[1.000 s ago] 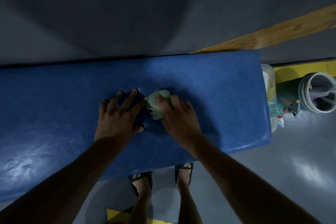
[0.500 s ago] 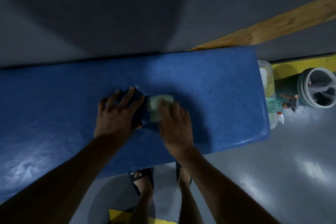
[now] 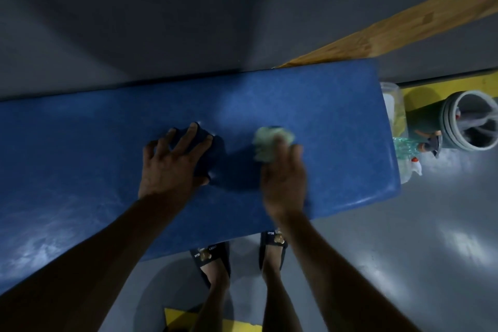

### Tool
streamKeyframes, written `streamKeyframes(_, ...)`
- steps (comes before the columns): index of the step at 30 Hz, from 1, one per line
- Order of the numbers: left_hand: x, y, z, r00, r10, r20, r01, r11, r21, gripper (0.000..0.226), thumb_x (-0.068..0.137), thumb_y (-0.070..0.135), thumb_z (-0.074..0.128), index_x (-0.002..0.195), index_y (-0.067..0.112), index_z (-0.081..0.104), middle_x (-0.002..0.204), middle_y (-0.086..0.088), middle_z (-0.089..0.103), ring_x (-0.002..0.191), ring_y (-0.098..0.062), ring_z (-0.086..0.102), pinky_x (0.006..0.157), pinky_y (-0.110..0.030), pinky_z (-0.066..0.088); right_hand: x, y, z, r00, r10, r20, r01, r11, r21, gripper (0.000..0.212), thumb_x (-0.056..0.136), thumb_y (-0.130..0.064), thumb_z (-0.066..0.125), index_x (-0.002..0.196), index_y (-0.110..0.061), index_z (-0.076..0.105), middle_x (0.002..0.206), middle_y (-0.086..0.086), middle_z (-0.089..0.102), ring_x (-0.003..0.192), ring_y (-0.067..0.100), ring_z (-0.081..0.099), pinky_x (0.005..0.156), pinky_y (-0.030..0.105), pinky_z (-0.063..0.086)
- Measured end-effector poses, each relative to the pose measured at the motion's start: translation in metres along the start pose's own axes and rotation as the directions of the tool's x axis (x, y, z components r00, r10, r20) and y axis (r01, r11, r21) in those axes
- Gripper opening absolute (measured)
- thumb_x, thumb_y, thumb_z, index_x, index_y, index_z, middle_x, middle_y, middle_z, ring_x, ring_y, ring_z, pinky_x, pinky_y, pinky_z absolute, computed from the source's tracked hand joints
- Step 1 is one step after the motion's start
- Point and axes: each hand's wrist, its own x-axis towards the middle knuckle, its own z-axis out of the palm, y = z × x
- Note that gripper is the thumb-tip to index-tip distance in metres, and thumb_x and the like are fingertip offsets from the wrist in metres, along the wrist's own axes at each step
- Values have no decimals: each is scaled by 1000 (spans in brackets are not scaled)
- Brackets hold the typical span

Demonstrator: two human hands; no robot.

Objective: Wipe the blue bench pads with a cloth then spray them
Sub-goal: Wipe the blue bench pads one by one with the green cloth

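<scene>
A long blue bench pad runs across the view against a grey wall. My right hand presses a crumpled pale green cloth onto the pad right of its middle; the hand is motion-blurred. My left hand lies flat on the pad, fingers spread, holding nothing. A spray bottle with a white-and-red nozzle stands on the floor just past the pad's right end, partly hidden by the pad.
A clear container and a green-grey cylindrical bin sit on the floor at the right end. A wooden beam slants up at the back right. My sandalled feet stand on the grey floor below the pad.
My right hand has slid the green cloth to the right, away from my left hand. My left hand has stayed planted on the pad.
</scene>
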Motion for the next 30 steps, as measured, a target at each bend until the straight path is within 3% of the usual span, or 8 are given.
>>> streamKeyframes(5,-2,0,1,1000,0,0,0,1000,8,92,58,45,88,136,37,40,153,1,40,129,-43,43,94,-57,39,-16,25,-14,778,-610,153,627,770,-118,58,74,-16,72,128,-19,50,90,12,57,72,32,53,61,39,44)
streamKeyframes(10,-2,-1,3,1000,1,-10,-1,1000,2,90,59,43,87,138,35,46,153,-1,40,129,-45,43,94,-57,38,50,108,-60,995,-93,23,96,961,-260,47,84,-30,57,125,-14,43,102,24,52,68,45,54,60,47,47)
streamKeyframes(14,-3,1,5,1000,-5,-20,5,1000,7,89,60,45,86,139,35,47,155,1,38,131,-44,42,96,-56,36,31,73,-32,968,219,-118,-232,967,-107,45,85,-21,52,128,-10,47,108,22,49,80,48,55,67,48,47)
streamKeyframes(17,-2,1,4,1000,3,-18,-3,1000,27,88,63,48,84,140,35,45,156,1,37,132,-43,42,96,-55,36,-20,15,2,996,-59,-63,54,996,-72,53,81,-10,65,133,-10,51,110,19,58,87,40,60,72,41,51)
streamKeyframes(20,-4,0,3,1000,0,11,-1,997,73,88,69,54,79,145,38,38,159,3,30,136,-39,37,99,-53,33,-54,-2,3,871,-486,77,491,866,-90,53,79,-14,66,129,-16,51,90,11,56,73,29,52,63,38,43)
streamKeyframes(22,-3,0,2,1000,-5,18,4,997,73,86,73,56,75,147,40,34,161,5,24,139,-37,33,102,-53,31,-37,21,-11,823,-556,115,567,816,-114,42,81,-16,66,122,-15,60,82,10,55,69,30,51,59,38,41)
streamKeyframes(27,-5,2,0,999,-18,27,16,997,69,86,75,53,74,149,38,32,162,4,23,142,-37,29,104,-54,29,15,125,-55,995,-97,-16,90,966,-241,45,83,-23,55,125,-10,52,97,23,53,74,44,53,64,48,46)
streamKeyframes(30,-7,7,2,999,-39,34,37,996,80,86,77,53,71,150,40,27,163,6,17,144,-35,24,106,-52,26,13,127,-53,961,205,-188,-227,969,-101,44,84,-22,47,125,-5,53,101,25,52,86,46,53,74,50,43)
